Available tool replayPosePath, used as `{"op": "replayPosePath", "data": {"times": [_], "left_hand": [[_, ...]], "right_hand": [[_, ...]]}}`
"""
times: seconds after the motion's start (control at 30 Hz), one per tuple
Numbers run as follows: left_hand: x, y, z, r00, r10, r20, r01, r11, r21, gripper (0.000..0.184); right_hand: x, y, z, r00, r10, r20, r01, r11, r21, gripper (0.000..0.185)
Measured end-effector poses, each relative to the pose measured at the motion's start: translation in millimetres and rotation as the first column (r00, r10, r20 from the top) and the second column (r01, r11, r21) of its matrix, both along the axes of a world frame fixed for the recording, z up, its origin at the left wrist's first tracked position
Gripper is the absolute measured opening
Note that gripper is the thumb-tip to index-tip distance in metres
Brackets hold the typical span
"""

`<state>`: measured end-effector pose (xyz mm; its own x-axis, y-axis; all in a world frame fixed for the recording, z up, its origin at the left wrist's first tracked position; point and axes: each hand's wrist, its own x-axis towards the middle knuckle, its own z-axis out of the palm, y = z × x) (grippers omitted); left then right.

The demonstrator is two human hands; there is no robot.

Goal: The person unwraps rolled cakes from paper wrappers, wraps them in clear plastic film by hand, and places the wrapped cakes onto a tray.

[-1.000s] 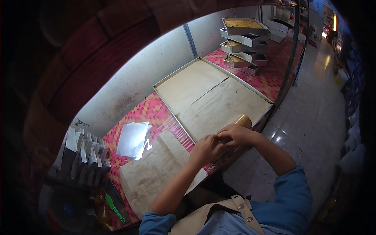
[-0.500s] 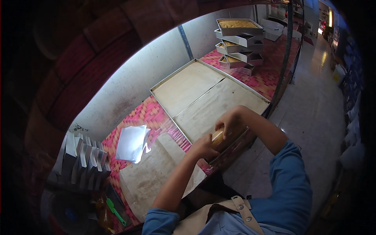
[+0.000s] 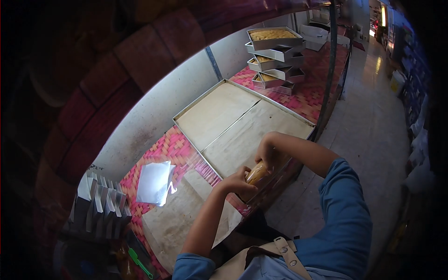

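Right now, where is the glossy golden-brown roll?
In the head view, the glossy golden-brown roll is just below and right of centre, between the left hand and right hand, at the near edge of the paper-lined tray.

Head-worn view, forward-down over both hands [image 3: 238,180]

The person wears blue cloth sleeves [image 3: 345,205] ending around the elbows, pale grey-blue fabric [image 3: 270,269] in front, and a beige strap [image 3: 298,270] with round metallic studs [image 3: 292,262] (I count two).
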<state>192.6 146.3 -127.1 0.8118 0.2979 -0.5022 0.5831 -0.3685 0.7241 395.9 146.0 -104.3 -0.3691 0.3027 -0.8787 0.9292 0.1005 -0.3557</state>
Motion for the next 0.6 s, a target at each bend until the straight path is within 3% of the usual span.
{"op": "replayPosePath", "data": {"times": [0.23,0.3,0.43,0.5,0.53,0.57,0.6], "left_hand": [[0.4,-0.1,-1.9,1.000,-0.008,0.000,0.008,1.000,0.014,0.085],[-1.1,-2.9,2.7,1.000,0.018,-0.016,-0.017,0.999,0.035,0.084],[-2.4,-9.1,7.7,0.998,0.038,-0.053,-0.033,0.995,0.091,0.082],[-4.5,-11.7,4.1,1.000,-0.007,0.006,0.006,0.970,0.241,0.082],[-5.2,-13.2,1.1,1.000,-0.011,0.008,0.009,0.970,0.242,0.082],[-5.6,-13.7,-2.2,0.999,-0.041,-0.033,0.049,0.945,0.324,0.083],[-5.8,-13.3,-3.4,0.995,-0.066,-0.075,0.091,0.910,0.404,0.084]], "right_hand": [[4.9,3.1,-3.6,0.999,-0.026,-0.037,0.023,0.997,-0.069,0.071],[7.7,-3.2,1.5,0.992,-0.079,-0.100,0.084,0.995,0.052,0.074],[16.5,-16.6,10.8,0.979,-0.157,-0.129,0.169,0.982,0.083,0.077],[26.7,-23.0,5.7,0.994,-0.103,-0.033,0.107,0.922,0.372,0.075],[37.2,-31.0,-4.5,0.994,-0.106,-0.031,0.110,0.921,0.373,0.075],[50.1,-42.6,-19.7,0.928,-0.259,-0.269,0.367,0.762,0.533,0.073],[59.3,-53.6,-31.5,0.792,-0.328,-0.514,0.605,0.526,0.597,0.074]]}}
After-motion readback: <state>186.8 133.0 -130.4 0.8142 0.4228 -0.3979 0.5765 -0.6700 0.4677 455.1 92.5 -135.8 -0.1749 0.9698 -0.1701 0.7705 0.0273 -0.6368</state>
